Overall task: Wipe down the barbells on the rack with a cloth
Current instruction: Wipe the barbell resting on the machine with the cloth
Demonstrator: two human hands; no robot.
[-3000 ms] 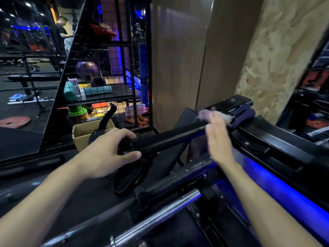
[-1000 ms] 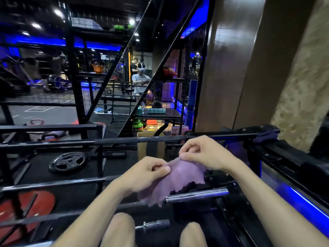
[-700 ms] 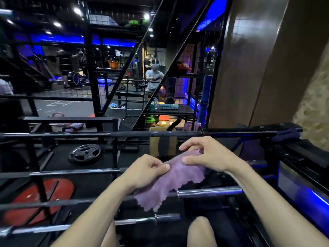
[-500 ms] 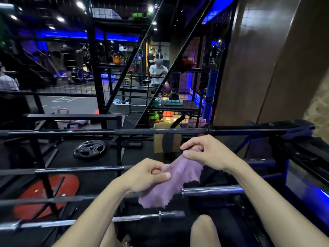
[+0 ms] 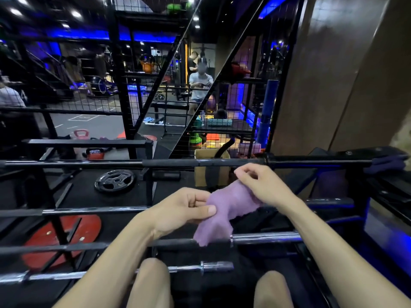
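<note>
A purple cloth [image 5: 229, 203] hangs between my two hands, above the rack. My left hand [image 5: 184, 207] pinches its left edge between thumb and fingers. My right hand [image 5: 262, 185] holds its upper right part, with the forefinger and thumb lifted off. Several barbells lie across the rack in horizontal rows: a top black bar [image 5: 169, 162], a second bar [image 5: 89, 211], a third bar with a chrome sleeve [image 5: 266, 237] just under the cloth's lower corner, and a lowest chrome bar [image 5: 195, 267].
My bare knees [image 5: 151, 283] show at the bottom. A black weight plate [image 5: 114, 180] and a red plate [image 5: 60, 238] lie on the floor behind the rack. A dark cloth [image 5: 387, 164] sits on the rack's right arm. People stand beyond the mesh fence [image 5: 201, 83].
Three seconds ago my right hand wiped the top bar's end while my left held the bar. Since then both hands came down with the cloth; lately my right fingers have loosened on it.
</note>
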